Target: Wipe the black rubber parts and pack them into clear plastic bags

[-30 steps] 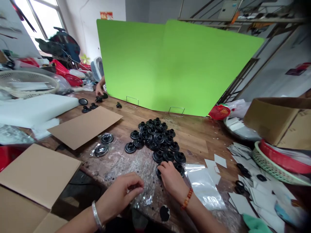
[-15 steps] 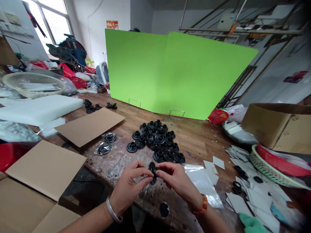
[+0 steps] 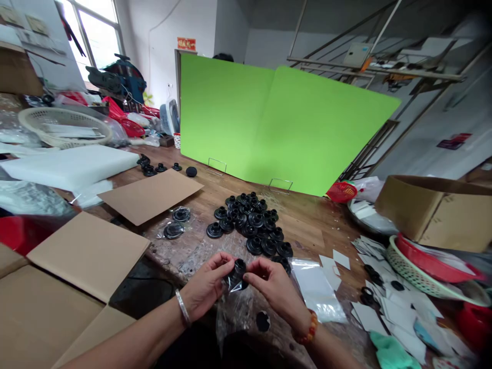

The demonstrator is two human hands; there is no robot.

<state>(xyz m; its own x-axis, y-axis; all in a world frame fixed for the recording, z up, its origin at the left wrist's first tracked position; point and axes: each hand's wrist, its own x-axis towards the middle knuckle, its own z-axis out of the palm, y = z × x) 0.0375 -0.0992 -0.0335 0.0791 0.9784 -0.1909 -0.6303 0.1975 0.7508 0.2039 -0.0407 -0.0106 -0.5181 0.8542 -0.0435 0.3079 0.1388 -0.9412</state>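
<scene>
My left hand [image 3: 209, 284] pinches a black ribbed rubber boot [image 3: 239, 267] with its thumb and fingers. Shiny clear plastic film shows around the boot's lower part. At the boot's other side, the thumb and fingers of my right hand [image 3: 274, 287] close on its edge or on the film; which one is hard to make out. Another black boot [image 3: 282, 263] lies just beyond my right knuckles. Past my hands is a pile of similar boots [image 3: 255, 219]. Clear plastic bags [image 3: 319, 289] lie flat to the right of my right hand.
Two film-wrapped black rings [image 3: 173, 229] lie left of the pile. Cardboard flaps [image 3: 90, 251] fill the left front. A green board [image 3: 284, 128] stands behind. White cards [image 3: 369, 318], a green basket [image 3: 415, 274] and a cardboard box [image 3: 434, 210] are at right.
The boot between my hands has turned from edge-on to neck-up, and clear film now shows around it. One more boot lies by my right hand. The view has shifted slightly.
</scene>
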